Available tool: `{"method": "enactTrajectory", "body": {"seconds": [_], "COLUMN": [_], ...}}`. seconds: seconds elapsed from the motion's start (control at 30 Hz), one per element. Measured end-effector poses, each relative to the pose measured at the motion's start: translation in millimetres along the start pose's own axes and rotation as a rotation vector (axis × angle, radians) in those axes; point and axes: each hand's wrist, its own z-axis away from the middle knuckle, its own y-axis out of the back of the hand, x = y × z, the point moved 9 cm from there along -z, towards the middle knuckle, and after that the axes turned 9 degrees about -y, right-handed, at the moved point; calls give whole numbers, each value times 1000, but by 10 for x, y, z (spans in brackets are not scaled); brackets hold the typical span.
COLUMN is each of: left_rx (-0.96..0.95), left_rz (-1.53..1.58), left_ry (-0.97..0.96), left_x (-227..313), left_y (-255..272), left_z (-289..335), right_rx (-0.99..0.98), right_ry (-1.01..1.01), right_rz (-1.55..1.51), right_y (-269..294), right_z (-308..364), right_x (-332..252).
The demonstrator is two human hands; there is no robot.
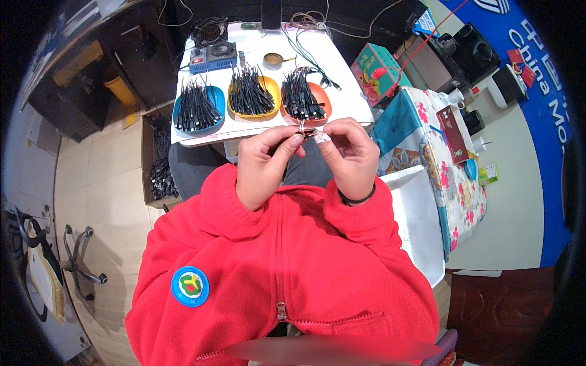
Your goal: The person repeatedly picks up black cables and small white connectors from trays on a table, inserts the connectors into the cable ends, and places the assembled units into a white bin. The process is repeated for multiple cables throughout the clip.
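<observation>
Just in front of the white table's near edge, my left hand (267, 161) and my right hand (350, 157) meet at the fingertips. Between them is a short black cable (309, 132) with thin wire ends, pinched by thumb and forefinger on both sides. Something white, like tape, wraps my right thumb. Behind my hands stand three dishes full of short black cables: a blue dish (177, 120) at left, a yellow dish (278, 89) in the middle and an orange dish (325, 99) at right. The fingers partly hide the held piece.
On the white table (256, 38) are a blue box-shaped device (213, 58), a small round tin (273, 59) and loose black leads (310, 58). A carton of black cables (162, 165) sits at left. Rightward are a white bin (417, 213) and a flower-patterned cloth (453, 183).
</observation>
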Motion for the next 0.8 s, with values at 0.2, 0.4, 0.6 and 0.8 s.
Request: {"method": "enactTrajectory", "body": {"seconds": [0.2, 0.4, 0.6, 0.8], "left_rx": [68, 165, 85, -100], "left_rz": [8, 62, 183, 278], "left_ry": [-54, -39, 40, 204], "left_x": [-15, -54, -89, -231], "left_y": [26, 127, 59, -60], "left_z": [0, 23, 20, 18], "right_rx": [254, 160, 64, -50], "right_ry": [478, 353, -7, 105], "right_rz": [572, 462, 42, 83], "right_y": [-129, -237, -77, -94], "right_z": [236, 216, 27, -15], "right_x": [-495, -380, -4, -60]}}
